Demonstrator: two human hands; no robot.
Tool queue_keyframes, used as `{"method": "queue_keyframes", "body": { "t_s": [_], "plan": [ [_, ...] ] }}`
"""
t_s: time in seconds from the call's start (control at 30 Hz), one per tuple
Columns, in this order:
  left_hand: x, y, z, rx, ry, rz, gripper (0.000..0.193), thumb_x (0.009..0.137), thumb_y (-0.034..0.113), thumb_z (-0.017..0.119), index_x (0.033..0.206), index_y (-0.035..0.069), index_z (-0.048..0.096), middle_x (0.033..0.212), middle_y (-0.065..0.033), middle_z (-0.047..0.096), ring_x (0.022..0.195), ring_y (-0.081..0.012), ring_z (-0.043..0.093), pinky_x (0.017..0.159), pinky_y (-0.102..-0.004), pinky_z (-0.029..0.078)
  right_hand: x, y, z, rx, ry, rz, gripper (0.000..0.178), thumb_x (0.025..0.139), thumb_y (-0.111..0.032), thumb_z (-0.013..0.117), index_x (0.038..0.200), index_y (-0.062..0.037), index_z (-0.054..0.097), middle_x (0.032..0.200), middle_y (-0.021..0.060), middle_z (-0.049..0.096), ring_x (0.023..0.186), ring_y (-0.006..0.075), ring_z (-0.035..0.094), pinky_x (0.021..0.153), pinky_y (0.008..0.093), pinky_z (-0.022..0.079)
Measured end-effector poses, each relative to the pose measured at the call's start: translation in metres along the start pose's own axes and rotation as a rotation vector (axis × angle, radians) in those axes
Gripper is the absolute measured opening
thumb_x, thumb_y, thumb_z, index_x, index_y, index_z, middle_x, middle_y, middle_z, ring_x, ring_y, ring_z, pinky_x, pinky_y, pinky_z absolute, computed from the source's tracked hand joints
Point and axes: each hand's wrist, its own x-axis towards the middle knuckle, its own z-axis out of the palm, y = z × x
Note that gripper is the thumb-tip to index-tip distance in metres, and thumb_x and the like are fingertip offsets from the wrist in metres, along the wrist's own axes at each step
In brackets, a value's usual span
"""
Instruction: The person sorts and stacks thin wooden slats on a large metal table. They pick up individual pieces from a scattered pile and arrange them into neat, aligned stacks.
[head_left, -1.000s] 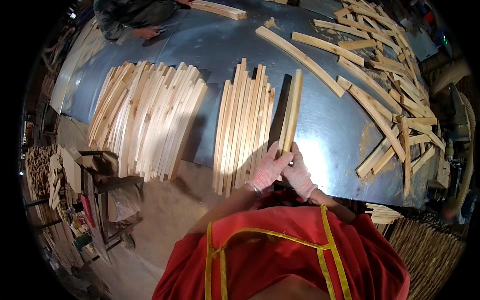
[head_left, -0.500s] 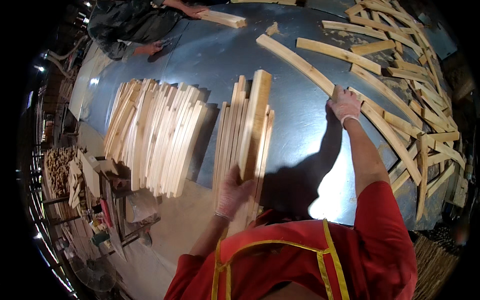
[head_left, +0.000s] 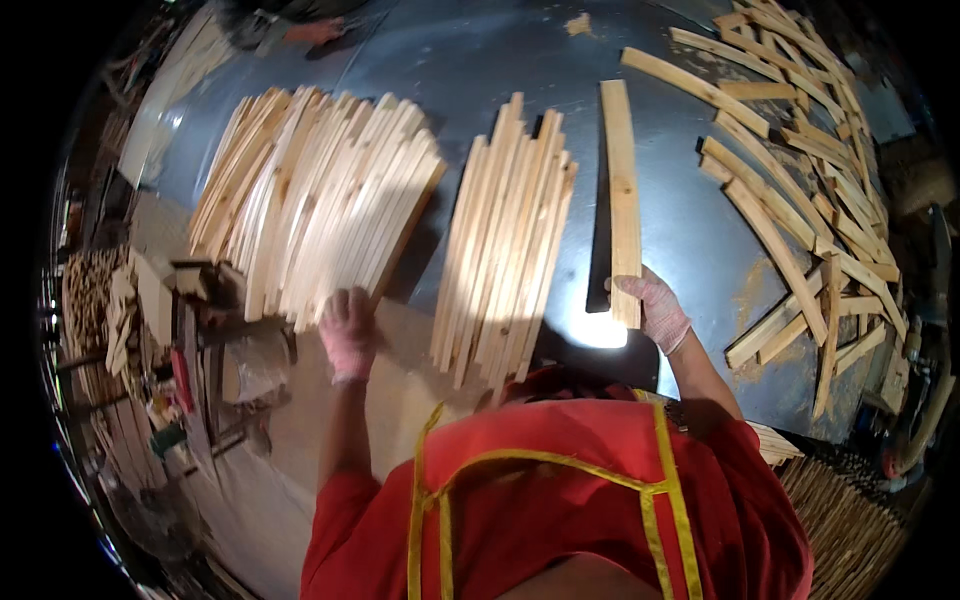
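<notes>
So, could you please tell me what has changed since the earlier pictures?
The right hand has pulled a long wooden strip nearer and turned it roughly parallel to the rows, holding its near end. The left hand has let go at the middle row of strips and moved left, to the near end of the left row of strips. That left row and the scattered strips stayed put.

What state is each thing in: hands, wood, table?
Left stack: side by side, ends uneven
Middle stack: side by side, ends uneven
Right pile: jumbled, crossing
Strip: gripped near one end
Right hand: closed on strip
Left hand: curled at left stack, grip unclear
Table: partly covered
</notes>
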Motion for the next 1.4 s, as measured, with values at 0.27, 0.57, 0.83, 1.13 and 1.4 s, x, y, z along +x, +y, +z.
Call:
{"method": "queue_keyframes", "body": {
  "t_s": [0.27, 0.57, 0.83, 1.13, 1.4],
  "plan": [
    [0.021, 0.097, -0.033, -0.492, -0.095, 0.127, 0.069, 0.091, 0.032, 0.072, 0.150, 0.007, 0.048, 0.140, -0.0239, 0.060, 0.120, -0.0405, 0.064, 0.101, -0.0489, 0.053, -0.045, 0.061, 0.092, -1.153, 0.033, 0.357, 0.072, 0.097, -0.051, 0.071, 0.145, 0.0008, 0.055, 0.131, 0.0220, 0.070, 0.116, 0.0330, 0.069, 0.103, 0.0407, 0.053],
    [0.102, 0.181, -0.014, -0.702, -0.189, -0.128, 0.082, 0.092, 0.048, 0.071, 0.154, 0.004, 0.041, 0.137, -0.0277, 0.061, 0.122, -0.0468, 0.062, 0.104, -0.0508, 0.051, 0.008, 0.017, 0.084, -0.855, 0.183, 0.023, 0.089, 0.098, -0.041, 0.072, 0.162, 0.0054, 0.031, 0.124, 0.0167, 0.072, 0.105, 0.0204, 0.068, 0.091, 0.0315, 0.055],
    [0.102, 0.211, 0.014, -0.479, 0.029, -0.169, 0.079, 0.090, 0.050, 0.072, 0.151, 0.006, 0.047, 0.120, -0.0192, 0.069, 0.112, -0.0433, 0.066, 0.098, -0.0527, 0.053, 0.070, 0.005, 0.073, -1.011, -0.095, 0.040, 0.099, 0.094, -0.046, 0.070, 0.163, 0.0090, 0.025, 0.154, 0.0336, 0.050, 0.145, 0.0405, 0.050, 0.122, 0.0389, 0.038],
    [0.115, 0.218, -0.001, -0.436, -0.064, -0.181, 0.082, 0.092, 0.051, 0.071, 0.153, 0.001, 0.046, 0.125, -0.0273, 0.068, 0.112, -0.0466, 0.067, 0.095, -0.0527, 0.055, 0.143, -0.216, -0.175, -1.672, 0.569, -0.520, 0.084, 0.087, -0.049, 0.075, 0.157, -0.0109, 0.048, 0.149, 0.0216, 0.058, 0.137, 0.0396, 0.055, 0.118, 0.0429, 0.042],
    [0.101, 0.219, 0.007, -0.325, 0.063, -0.201, 0.073, 0.093, 0.053, 0.069, 0.142, 0.002, 0.049, 0.120, -0.0295, 0.067, 0.109, -0.0491, 0.066, 0.095, -0.0536, 0.054, 0.105, -0.126, -0.117, -1.828, 0.479, -0.382, 0.074, 0.100, -0.062, 0.056, 0.154, -0.0109, 0.053, 0.130, 0.0246, 0.067, 0.120, 0.0424, 0.062, 0.107, 0.0490, 0.046]
  ]
}}
